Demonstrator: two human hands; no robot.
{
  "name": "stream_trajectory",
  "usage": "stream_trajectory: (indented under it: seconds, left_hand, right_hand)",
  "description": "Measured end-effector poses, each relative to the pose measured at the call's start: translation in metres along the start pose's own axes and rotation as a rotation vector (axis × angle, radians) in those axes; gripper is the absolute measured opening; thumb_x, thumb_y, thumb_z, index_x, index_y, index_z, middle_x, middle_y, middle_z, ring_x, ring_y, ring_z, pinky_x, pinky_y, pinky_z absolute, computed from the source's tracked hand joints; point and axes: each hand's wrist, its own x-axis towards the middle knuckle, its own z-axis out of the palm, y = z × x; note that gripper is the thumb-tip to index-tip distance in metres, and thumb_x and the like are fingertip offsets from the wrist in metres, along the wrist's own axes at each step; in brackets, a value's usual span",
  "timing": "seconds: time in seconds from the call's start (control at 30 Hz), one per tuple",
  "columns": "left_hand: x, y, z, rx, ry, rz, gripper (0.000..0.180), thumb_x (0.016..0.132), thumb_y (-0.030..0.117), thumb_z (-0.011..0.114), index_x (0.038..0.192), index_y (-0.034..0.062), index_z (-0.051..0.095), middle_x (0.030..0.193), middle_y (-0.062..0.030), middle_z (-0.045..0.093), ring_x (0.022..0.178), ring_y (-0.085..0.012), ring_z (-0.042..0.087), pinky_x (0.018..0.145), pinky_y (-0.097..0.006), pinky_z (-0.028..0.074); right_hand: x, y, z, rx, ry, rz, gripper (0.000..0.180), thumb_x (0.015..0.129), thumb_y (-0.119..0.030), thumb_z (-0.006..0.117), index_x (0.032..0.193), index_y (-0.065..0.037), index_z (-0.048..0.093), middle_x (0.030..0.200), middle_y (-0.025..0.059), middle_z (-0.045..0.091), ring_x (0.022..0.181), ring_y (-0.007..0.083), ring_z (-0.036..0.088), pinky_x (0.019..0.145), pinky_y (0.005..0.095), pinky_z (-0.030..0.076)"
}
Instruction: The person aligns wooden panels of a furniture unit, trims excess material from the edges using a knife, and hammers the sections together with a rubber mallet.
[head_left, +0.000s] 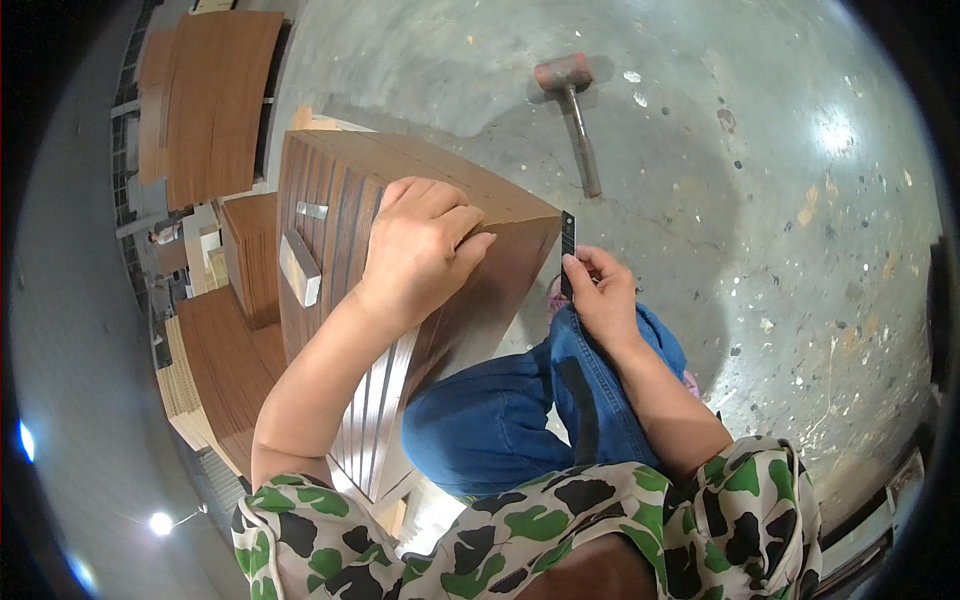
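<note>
Several brown panels [222,100] stand well left of the fingers of the left hand [415,245]. Nearer those fingers, a pale-ended block [300,268] sits against the striped face of a brown wooden piece [420,160]. The left fingers curl over this piece; whether they grip anything, I cannot tell. Right of them, at its corner, the fingers of the right hand [605,300] pinch a flat black tool [568,240]. Beyond those, a mallet [565,75] lies unused on the floor [720,260]. The piece looks largely formed, the corner work seemingly unfinished; how much remains is unclear.
</note>
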Motion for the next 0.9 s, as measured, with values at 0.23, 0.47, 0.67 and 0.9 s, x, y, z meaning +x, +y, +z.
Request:
stream_trajectory:
  seconds: [0.23,0.47,0.67,0.9]
  left_hand:
    - [0.0057,-0.0013,-0.0032,0.002,-0.067,0.049,0.012,0.07,0.009,0.073,0.076,0.0053,0.063,0.082,-0.0049,0.062,0.08,-0.0247,0.058,0.079,-0.036,0.042]
    - [0.0062,-0.0024,-0.0023,0.019,-0.081,0.072,0.011,0.071,0.008,0.072,0.075,0.0055,0.062,0.081,-0.0045,0.061,0.08,-0.0243,0.057,0.08,-0.035,0.042]
    - [0.0074,-0.0019,0.0008,0.025,-0.076,0.092,0.011,0.07,0.007,0.072,0.073,0.006,0.061,0.078,-0.0043,0.06,0.078,-0.0235,0.056,0.08,-0.035,0.042]
    - [0.0087,-0.0016,-0.0014,0.053,-0.077,0.108,0.012,0.069,0.006,0.073,0.072,0.0063,0.06,0.076,-0.0042,0.058,0.078,-0.0226,0.056,0.081,-0.035,0.041]
  right_hand:
    - [0.0046,0.0053,0.0,0.013,0.002,0.017,0.021,0.086,-0.015,0.065,0.095,0.003,0.065,0.07,0.0051,0.063,0.062,0.009,0.055,0.057,0.025,0.045]
    - [0.0079,0.0033,0.0014,-0.01,0.012,0.011,0.02,0.086,-0.015,0.065,0.094,0.003,0.065,0.069,0.0043,0.063,0.06,0.0083,0.054,0.055,0.0248,0.044]
    - [0.0097,0.0073,-0.0005,-0.011,0.003,0.0,0.018,0.086,-0.014,0.064,0.093,0.002,0.066,0.067,0.0035,0.062,0.059,0.0078,0.054,0.054,0.0244,0.044]
    - [0.0094,-0.0006,-0.001,0.028,-0.005,-0.001,0.016,0.087,-0.013,0.063,0.092,0.002,0.066,0.069,0.0039,0.063,0.06,0.0082,0.055,0.055,0.0243,0.044]
